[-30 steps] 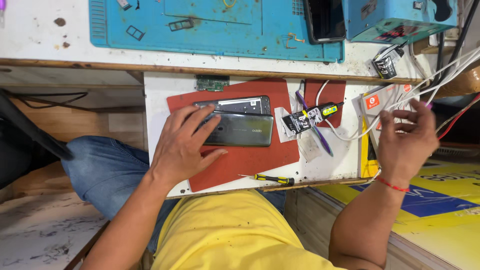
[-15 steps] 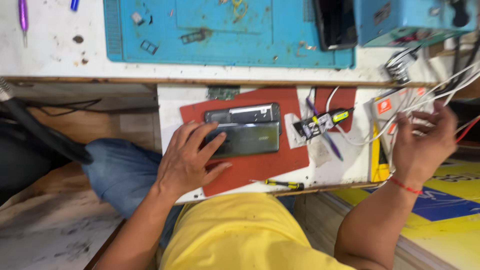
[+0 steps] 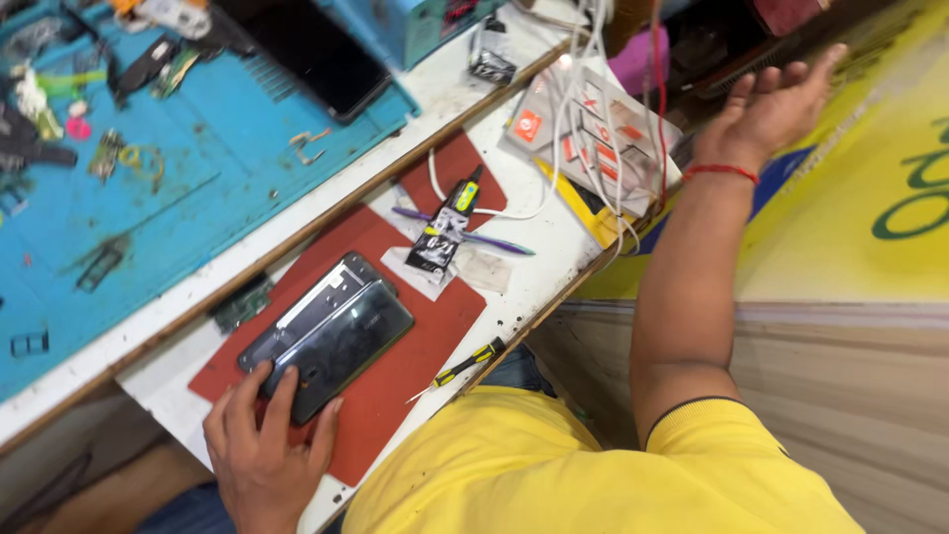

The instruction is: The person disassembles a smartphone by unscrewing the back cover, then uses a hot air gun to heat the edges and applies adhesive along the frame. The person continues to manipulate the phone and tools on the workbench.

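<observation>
Head view: dark phone (image 3: 341, 346) on red mat (image 3: 415, 366) is pinned at its 7 o'clock end by left hand (image 3: 262, 450), fingers spread; right hand (image 3: 771, 104) raised, open, at 2 o'clock.

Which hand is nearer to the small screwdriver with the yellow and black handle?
Left. The left hand rests on the dark phone, close beside the screwdriver; the right hand is raised far off.

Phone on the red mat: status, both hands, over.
Left hand flat on phone, fingers spread, no closed grip. Right hand open, raised past the cables, empty. Screwdriver lies at mat edge.
</observation>
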